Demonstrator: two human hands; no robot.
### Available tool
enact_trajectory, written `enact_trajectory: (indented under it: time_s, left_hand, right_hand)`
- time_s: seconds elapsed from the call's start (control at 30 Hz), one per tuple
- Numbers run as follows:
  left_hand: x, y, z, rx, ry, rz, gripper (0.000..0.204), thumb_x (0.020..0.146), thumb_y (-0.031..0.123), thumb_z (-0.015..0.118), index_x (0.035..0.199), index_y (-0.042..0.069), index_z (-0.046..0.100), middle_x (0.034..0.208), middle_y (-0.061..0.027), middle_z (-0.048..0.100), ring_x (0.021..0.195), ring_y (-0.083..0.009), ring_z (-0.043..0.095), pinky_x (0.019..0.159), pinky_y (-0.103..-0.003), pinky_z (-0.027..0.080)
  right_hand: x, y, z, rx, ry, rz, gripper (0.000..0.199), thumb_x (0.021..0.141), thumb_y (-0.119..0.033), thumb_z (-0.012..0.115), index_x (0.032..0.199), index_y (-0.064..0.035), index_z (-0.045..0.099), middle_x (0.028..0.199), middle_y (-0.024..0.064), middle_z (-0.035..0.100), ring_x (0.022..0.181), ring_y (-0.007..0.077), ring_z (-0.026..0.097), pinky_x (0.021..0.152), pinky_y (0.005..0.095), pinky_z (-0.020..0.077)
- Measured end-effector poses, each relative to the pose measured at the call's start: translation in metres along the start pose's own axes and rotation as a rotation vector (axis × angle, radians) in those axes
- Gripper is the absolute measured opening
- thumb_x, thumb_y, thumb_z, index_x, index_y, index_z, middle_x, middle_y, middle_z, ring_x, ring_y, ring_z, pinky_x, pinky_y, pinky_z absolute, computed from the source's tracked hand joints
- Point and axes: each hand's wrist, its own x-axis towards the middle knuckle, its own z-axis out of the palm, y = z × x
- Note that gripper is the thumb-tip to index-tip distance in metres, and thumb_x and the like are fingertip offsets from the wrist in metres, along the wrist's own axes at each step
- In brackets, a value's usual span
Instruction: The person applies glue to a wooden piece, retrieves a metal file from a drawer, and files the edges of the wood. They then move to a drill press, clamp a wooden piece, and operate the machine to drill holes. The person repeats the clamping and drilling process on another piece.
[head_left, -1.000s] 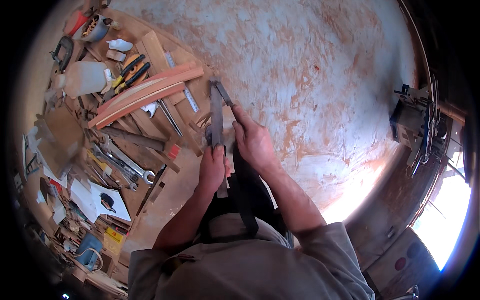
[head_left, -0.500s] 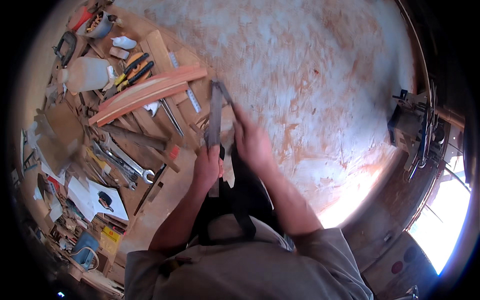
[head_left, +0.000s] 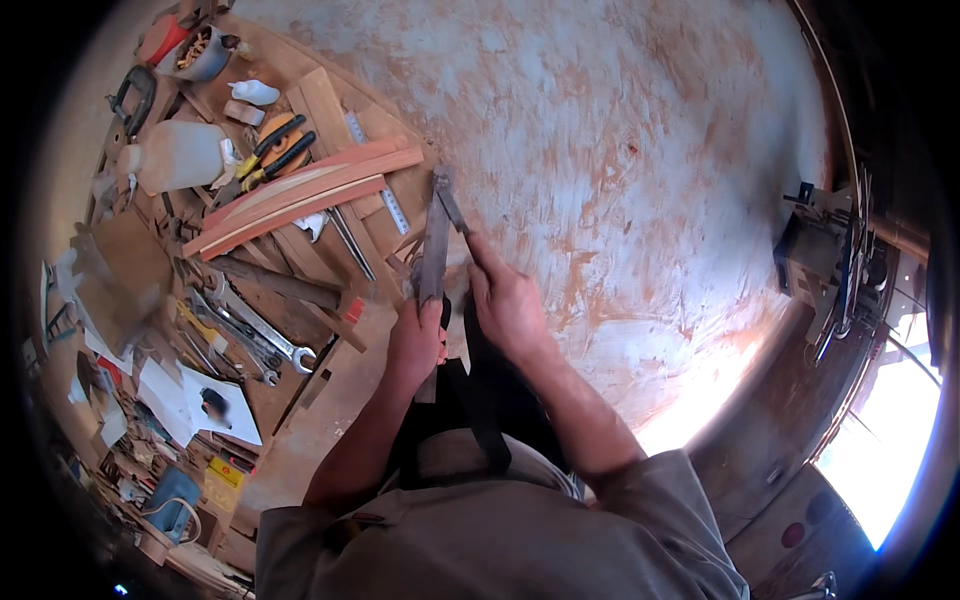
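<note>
The long, narrow, dark grey strip of wood [head_left: 432, 262] stands nearly upright in the picture, over the edge of the cluttered wooden desk [head_left: 330, 385], and its lower end is inside the left hand [head_left: 416, 343], whose fingers [head_left: 432, 322] are closed around it. The right hand [head_left: 508, 307] is just beside the strip, on its right side; its fingers [head_left: 478, 252] are closed on a thin dark metal tool [head_left: 450, 205] that lies slanted against the upper end of the strip and touches it there. The strip looks flat, dull and worn, with a paler face along its length, and its top end reaches near the end of the long curved reddish wooden slats [head_left: 300, 195]. Left of the strip, beyond these slats, a translucent white plastic jug [head_left: 175, 155] lies on the desk, and a small white bottle [head_left: 252, 92] lies above it. Far below the jug, at the lower left edge of the desk, there is a white sheet of paper [head_left: 205, 405] with a dark spot, a small yellow box [head_left: 225, 480] with a label, and a blue flat package [head_left: 170, 495]; their print is too small to tell. A silver spanner [head_left: 260, 330] lies between the strip and the paper.
</note>
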Motion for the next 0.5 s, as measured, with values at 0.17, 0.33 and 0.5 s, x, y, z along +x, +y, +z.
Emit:
enact_trajectory:
  time_s: [0.17, 0.33, 0.5]
  left_hand:
    - [0.004, -0.005, 0.000, -0.062, 0.004, -0.007, 0.035, 0.098, 0.039, 0.040, 0.098, 0.004, 0.047, 0.066, -0.0056, 0.052, 0.044, -0.0126, 0.051, 0.042, -0.027, 0.048]
    - [-0.001, -0.002, 0.004, -0.029, 0.007, -0.016, 0.037, 0.097, 0.040, 0.040, 0.098, 0.004, 0.048, 0.066, -0.0056, 0.052, 0.044, -0.0129, 0.052, 0.043, -0.028, 0.048]
    - [-0.001, -0.003, 0.001, -0.048, -0.009, 0.010, 0.037, 0.097, 0.041, 0.041, 0.097, 0.004, 0.047, 0.066, -0.0056, 0.052, 0.044, -0.0132, 0.052, 0.041, -0.028, 0.047]
  right_hand:
    - [0.021, -0.005, 0.005, 0.016, 0.002, 0.032, 0.036, 0.092, -0.016, 0.052, 0.128, -0.0098, 0.052, 0.096, 0.0253, 0.063, 0.088, 0.0426, 0.061, 0.076, 0.0450, 0.0508]
    - [0.007, -0.003, 0.007, -0.051, 0.027, 0.027, 0.033, 0.092, -0.015, 0.051, 0.124, -0.0084, 0.054, 0.093, 0.0268, 0.062, 0.087, 0.0446, 0.059, 0.072, 0.0469, 0.0496]
    - [0.022, -0.006, 0.002, 0.016, 0.022, -0.017, 0.034, 0.093, -0.017, 0.048, 0.126, -0.0086, 0.053, 0.095, 0.0276, 0.062, 0.089, 0.0454, 0.058, 0.073, 0.0490, 0.0489]
